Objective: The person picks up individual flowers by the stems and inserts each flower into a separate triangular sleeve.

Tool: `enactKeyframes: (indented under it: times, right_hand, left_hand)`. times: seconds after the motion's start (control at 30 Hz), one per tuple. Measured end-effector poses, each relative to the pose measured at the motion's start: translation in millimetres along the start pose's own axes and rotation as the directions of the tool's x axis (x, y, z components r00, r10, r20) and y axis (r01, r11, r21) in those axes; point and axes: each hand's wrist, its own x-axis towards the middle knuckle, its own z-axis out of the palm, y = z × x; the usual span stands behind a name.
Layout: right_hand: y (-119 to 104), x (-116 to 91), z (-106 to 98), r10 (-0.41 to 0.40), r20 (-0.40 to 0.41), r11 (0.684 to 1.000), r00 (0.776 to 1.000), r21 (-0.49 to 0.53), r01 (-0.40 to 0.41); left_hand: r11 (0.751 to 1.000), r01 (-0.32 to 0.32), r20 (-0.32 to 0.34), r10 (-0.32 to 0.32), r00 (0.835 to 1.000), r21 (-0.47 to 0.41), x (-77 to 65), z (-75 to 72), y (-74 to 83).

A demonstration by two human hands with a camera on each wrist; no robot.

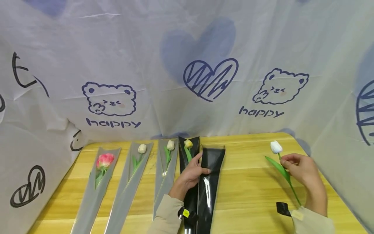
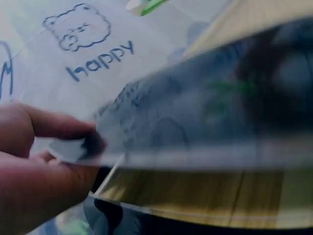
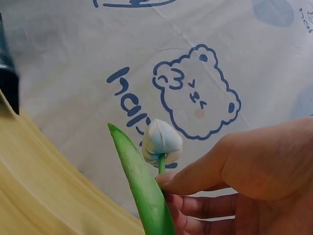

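My right hand [image 1: 304, 170] pinches the green stem of a white artificial tulip [image 1: 276, 147] just below its bloom, at the right. One long leaf [image 3: 139, 181] and the white bloom [image 3: 163, 141] show plainly in the right wrist view. My left hand [image 1: 190, 175] pinches the left edge of a black flower sleeve [image 1: 211, 182] near its upper end. Thumb and fingertips grip that edge in the left wrist view, where the sleeve [image 2: 205, 117] looks blurred. No flower shows in this sleeve in the head view.
Left of my left hand lie a black sleeve with a yellow tulip [image 1: 188, 143], two grey sleeves with pale tulips [image 1: 170, 145], and a grey sleeve with a pink flower [image 1: 105, 161]. Beneath is a wooden table [image 1: 245, 195], backed by a printed white cloth [image 1: 163, 107].
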Motion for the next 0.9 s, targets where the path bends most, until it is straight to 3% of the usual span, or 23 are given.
enactKeyframes:
  times: [0.13,0.3,0.37,0.53,0.63,0.7,0.77,0.9]
  right_hand:
    - [-5,3,7,-0.008,0.002,1.0,1.0,0.002,0.008]
    - [-15,3,10,-0.035,0.0,0.999,0.999,0.009,0.035]
    - [-22,3,11,-0.059,-0.018,0.998,0.998,0.023,0.059]
    - [-48,2,13,-0.132,-0.073,0.981,0.989,0.13,0.141]
    - [-62,1,14,-0.166,-0.107,0.954,0.98,0.235,0.187]
    - [-70,1,15,-0.171,-0.135,0.928,0.976,0.311,0.206]
    - [-76,3,18,-0.158,-0.161,0.877,0.974,0.431,0.213]
    - [-89,7,28,-0.083,-0.218,0.7,0.972,0.682,0.213]
  left_hand:
    - [0.991,0.018,0.09,-0.006,0.996,-0.133,-6.4,-14.4,1.7]
    - [0.968,0.025,0.216,0.031,0.976,-0.251,-13.9,-27.6,9.2]
    - [0.971,0.029,0.218,0.024,0.976,-0.237,-17.3,-31.8,13.0]
    - [0.982,0.004,0.111,0.018,0.994,-0.191,-24.3,-40.5,24.0]
    - [0.975,-0.037,0.13,0.067,0.989,-0.219,-24.9,-44.0,30.1]
    - [0.972,-0.057,0.152,0.093,0.984,-0.227,-24.9,-45.2,33.5]
    - [0.973,-0.075,0.166,0.113,0.98,-0.218,-26.0,-46.3,36.4]
    - [0.984,-0.081,0.183,0.11,0.977,-0.159,-33.2,-50.1,40.3]
